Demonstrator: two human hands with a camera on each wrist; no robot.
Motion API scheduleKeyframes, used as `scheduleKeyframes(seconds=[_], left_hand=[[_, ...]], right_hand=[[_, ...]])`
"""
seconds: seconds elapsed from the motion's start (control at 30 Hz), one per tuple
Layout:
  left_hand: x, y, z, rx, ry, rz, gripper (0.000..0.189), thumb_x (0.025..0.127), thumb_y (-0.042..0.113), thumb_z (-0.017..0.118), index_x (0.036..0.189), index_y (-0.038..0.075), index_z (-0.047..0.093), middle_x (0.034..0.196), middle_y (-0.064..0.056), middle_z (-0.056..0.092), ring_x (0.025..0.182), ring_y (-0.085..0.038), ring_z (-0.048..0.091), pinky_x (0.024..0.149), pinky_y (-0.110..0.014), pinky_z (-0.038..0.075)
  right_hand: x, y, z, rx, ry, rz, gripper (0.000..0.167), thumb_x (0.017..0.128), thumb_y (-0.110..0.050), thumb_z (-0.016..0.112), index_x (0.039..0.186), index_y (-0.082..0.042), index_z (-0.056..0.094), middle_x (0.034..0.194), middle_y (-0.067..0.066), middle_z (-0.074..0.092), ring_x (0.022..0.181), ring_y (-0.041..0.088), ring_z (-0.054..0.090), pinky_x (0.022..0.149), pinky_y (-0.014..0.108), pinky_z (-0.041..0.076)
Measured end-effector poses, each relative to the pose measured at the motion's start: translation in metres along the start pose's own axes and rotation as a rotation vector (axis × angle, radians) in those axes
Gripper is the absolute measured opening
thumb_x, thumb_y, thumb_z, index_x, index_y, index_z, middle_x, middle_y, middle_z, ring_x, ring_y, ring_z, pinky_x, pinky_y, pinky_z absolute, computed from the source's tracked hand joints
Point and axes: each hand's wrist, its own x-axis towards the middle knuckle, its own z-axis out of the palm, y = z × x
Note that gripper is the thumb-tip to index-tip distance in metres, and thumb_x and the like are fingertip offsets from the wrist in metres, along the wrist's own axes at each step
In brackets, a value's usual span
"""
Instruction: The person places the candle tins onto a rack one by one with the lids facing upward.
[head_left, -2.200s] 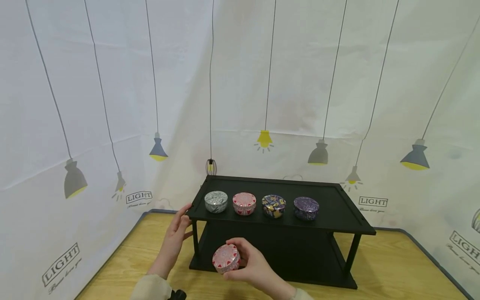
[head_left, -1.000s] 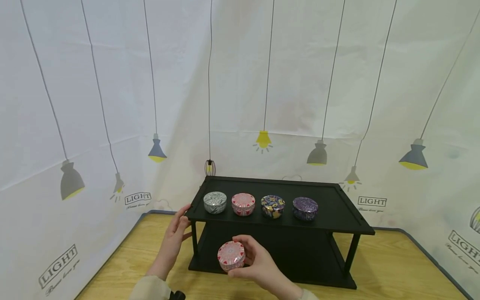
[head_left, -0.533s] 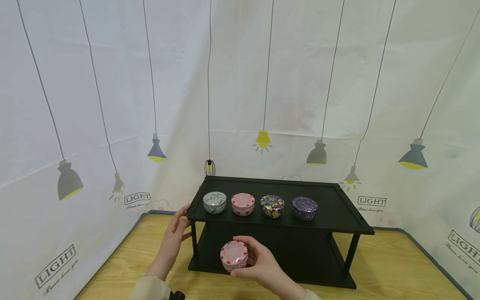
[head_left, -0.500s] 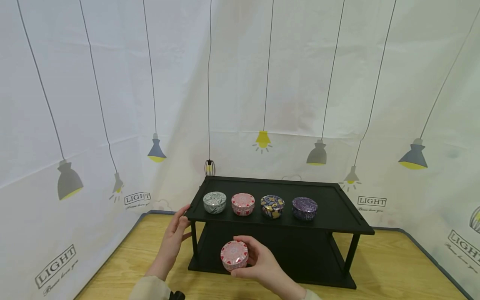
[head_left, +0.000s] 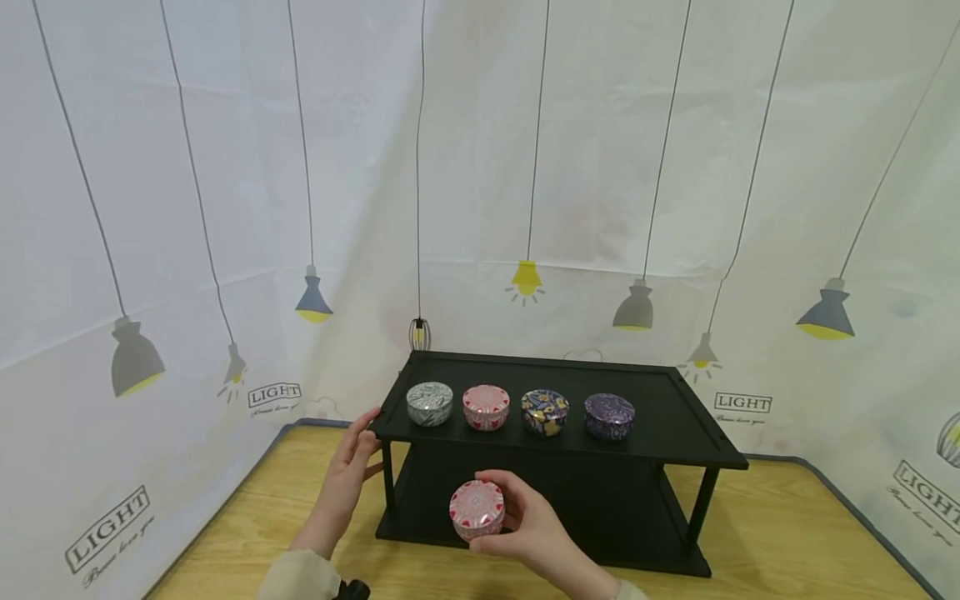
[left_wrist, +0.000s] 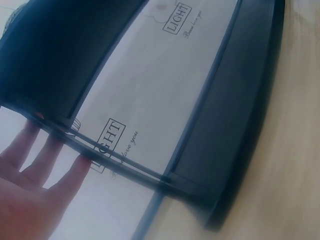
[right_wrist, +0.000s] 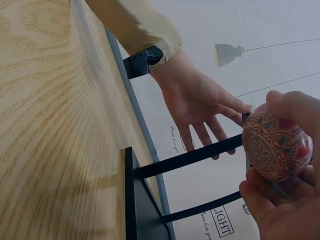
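A round pink tin with red hearts around its lid is held in my right hand, thumb and fingers around its side. It is in front of the black two-tier shelf, below the upper board's front edge. The right wrist view shows the tin's patterned underside. My left hand touches the shelf's left end; in the right wrist view its fingers are extended beside the posts. On the upper board stand a grey-green marbled tin, a pink heart tin, a blue-and-gold floral tin and a purple tin.
The shelf stands on a wooden table with its lower board close to the tabletop. Thin posts join the two boards. A white cloth printed with hanging lamps rises behind and at both sides.
My right hand has moved slightly to the right with the pink tin, and the tin's lid now tilts differently. My left hand stays at the shelf's end. The tins on the shelf have not moved.
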Motion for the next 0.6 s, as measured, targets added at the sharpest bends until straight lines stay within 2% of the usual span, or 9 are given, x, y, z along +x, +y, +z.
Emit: scheduleKeyframes(seconds=[0.33,0.6], left_hand=[[0.002,-0.002,0.0,-0.006,-0.01,-0.006,0.048,0.106,0.034,0.037,0.151,0.016,0.032,0.153,-0.016,0.025,0.13,-0.038,0.034,0.1,-0.062,0.036],[0.002,-0.001,0.0,-0.005,-0.007,-0.003,0.048,0.106,0.035,0.037,0.151,0.017,0.031,0.154,-0.016,0.023,0.131,-0.04,0.033,0.1,-0.063,0.035]], right_hand=[[-0.007,0.001,-0.01,-0.125,0.012,-0.011,0.066,0.077,-0.009,0.082,0.135,-0.006,0.051,0.122,0.011,0.06,0.103,0.019,0.061,0.087,0.028,0.05],[-0.009,0.001,-0.017,-0.14,0.02,-0.007,0.067,0.077,-0.009,0.082,0.135,-0.007,0.05,0.123,0.012,0.06,0.103,0.019,0.061,0.086,0.028,0.05]])
